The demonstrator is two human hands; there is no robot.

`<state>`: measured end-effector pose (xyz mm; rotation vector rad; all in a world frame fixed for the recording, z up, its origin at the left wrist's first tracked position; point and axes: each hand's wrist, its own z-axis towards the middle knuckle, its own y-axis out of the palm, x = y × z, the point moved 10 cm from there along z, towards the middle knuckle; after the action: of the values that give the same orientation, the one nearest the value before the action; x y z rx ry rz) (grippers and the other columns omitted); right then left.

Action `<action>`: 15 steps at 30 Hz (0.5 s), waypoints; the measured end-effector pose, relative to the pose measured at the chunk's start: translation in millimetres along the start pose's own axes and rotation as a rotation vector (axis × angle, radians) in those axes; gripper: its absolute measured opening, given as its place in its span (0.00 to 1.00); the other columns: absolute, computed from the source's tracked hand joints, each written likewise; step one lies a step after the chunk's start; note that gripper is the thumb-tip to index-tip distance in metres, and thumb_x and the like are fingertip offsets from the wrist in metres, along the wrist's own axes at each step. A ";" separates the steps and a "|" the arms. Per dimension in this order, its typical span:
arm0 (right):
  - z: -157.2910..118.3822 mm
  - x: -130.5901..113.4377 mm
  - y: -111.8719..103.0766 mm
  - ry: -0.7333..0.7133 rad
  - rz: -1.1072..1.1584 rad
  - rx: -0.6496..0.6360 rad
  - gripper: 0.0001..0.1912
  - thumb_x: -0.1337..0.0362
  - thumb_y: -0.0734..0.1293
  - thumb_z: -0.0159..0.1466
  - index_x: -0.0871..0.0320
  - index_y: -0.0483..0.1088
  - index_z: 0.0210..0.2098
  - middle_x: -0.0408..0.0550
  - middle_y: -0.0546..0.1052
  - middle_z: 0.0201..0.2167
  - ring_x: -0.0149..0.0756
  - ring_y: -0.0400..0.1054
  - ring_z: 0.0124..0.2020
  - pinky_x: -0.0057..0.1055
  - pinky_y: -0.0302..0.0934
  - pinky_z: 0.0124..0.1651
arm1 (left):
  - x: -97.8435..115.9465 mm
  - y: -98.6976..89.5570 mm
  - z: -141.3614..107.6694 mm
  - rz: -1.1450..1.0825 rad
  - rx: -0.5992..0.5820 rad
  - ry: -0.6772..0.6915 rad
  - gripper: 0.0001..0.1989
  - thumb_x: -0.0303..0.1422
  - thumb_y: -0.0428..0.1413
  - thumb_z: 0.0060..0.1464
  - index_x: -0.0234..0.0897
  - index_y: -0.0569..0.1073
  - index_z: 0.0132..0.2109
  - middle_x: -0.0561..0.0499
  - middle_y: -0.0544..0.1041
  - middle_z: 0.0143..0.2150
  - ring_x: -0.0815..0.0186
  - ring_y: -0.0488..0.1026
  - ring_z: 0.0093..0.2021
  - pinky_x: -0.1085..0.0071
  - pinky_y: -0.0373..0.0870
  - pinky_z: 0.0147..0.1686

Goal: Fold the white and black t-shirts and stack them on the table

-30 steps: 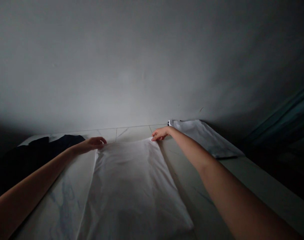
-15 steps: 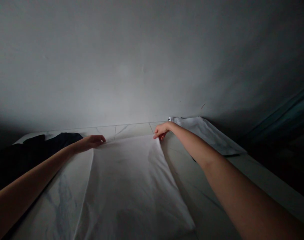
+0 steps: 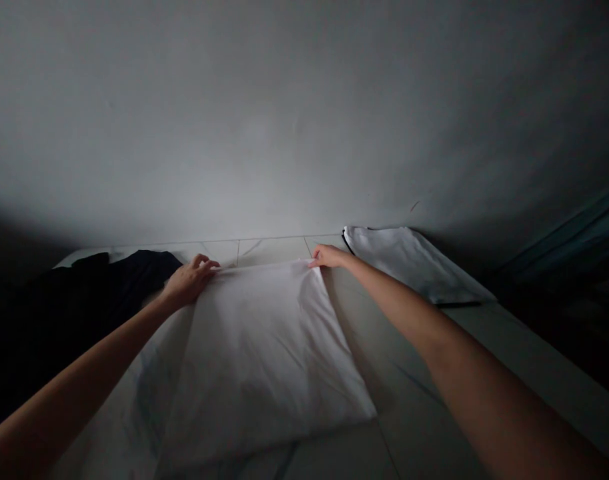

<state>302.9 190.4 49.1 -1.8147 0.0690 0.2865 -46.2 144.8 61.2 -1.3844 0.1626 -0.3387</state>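
A white cloth (image 3: pixel 264 353) lies spread over the marbled, tiled surface (image 3: pixel 404 400), with a few soft creases toward its right side. At its far left corner is my left hand (image 3: pixel 191 277), fingers pinched on the far edge. My right hand (image 3: pixel 327 257) grips the far right corner between thumb and fingers. The cloth's near edge shows, slanting from lower left up to the right corner.
A grey wall (image 3: pixel 264 120) rises just behind the surface. Dark clothing (image 3: pixel 139 277) is heaped at the left. To the right lies folded white fabric with dark edging (image 3: pixel 414 260). Teal fabric (image 3: pixel 584 233) hangs at the far right.
The cloth's near edge has moved up and away from me into view. My left hand has turned and closed on the far left corner. The camera view has shifted slightly.
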 end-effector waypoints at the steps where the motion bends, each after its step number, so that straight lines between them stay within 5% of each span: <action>1: -15.0 -8.5 -8.1 0.006 -0.064 0.143 0.19 0.56 0.69 0.65 0.60 0.71 0.51 0.58 0.78 0.46 0.43 0.72 0.45 0.32 0.62 0.44 | 5.2 -10.4 -4.9 0.047 0.061 -0.057 0.19 0.36 0.44 0.64 0.39 0.73 0.56 0.39 0.70 0.58 0.53 0.75 0.48 0.57 0.72 0.47; 4: -73.4 -51.0 -4.5 -0.078 -0.161 0.428 0.26 0.52 0.62 0.70 0.59 0.64 0.62 0.63 0.65 0.63 0.51 0.61 0.62 0.43 0.57 0.59 | 45.2 -26.2 -33.9 0.086 0.197 -0.161 0.22 0.36 0.47 0.63 0.37 0.70 0.60 0.36 0.68 0.61 0.46 0.68 0.59 0.50 0.67 0.55; 7: -111.8 -80.2 38.2 -0.175 -0.163 0.357 0.34 0.43 0.57 0.70 0.53 0.56 0.69 0.59 0.50 0.72 0.53 0.46 0.71 0.52 0.46 0.67 | 113.2 -7.3 -73.2 0.024 0.171 -0.033 0.29 0.44 0.46 0.65 0.32 0.63 0.66 0.34 0.61 0.69 0.42 0.58 0.68 0.44 0.57 0.63; 9: -119.4 -78.0 60.9 -0.160 -0.150 0.276 0.36 0.42 0.56 0.70 0.51 0.52 0.71 0.57 0.45 0.74 0.52 0.40 0.73 0.55 0.40 0.69 | 142.7 10.9 -95.7 0.016 0.104 0.033 0.33 0.49 0.43 0.65 0.33 0.60 0.69 0.35 0.55 0.72 0.41 0.49 0.71 0.39 0.48 0.65; 12: -115.7 -66.0 68.6 -0.150 -0.128 0.211 0.33 0.45 0.54 0.72 0.49 0.49 0.72 0.53 0.44 0.74 0.47 0.37 0.74 0.51 0.39 0.70 | 147.6 27.7 -108.6 0.017 -0.030 0.020 0.33 0.50 0.41 0.66 0.37 0.57 0.71 0.39 0.52 0.74 0.43 0.45 0.73 0.36 0.45 0.65; 15: -119.4 -66.8 59.2 -0.139 -0.123 0.206 0.31 0.49 0.54 0.73 0.50 0.51 0.71 0.54 0.46 0.74 0.45 0.38 0.74 0.51 0.35 0.71 | 138.4 23.7 -108.3 0.024 -0.119 -0.031 0.31 0.47 0.40 0.67 0.37 0.56 0.71 0.40 0.50 0.74 0.46 0.44 0.74 0.38 0.45 0.66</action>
<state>245.5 53.5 36.5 -1.5830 -0.1071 0.3061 53.8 1.8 29.8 -1.5029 0.1764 -0.2912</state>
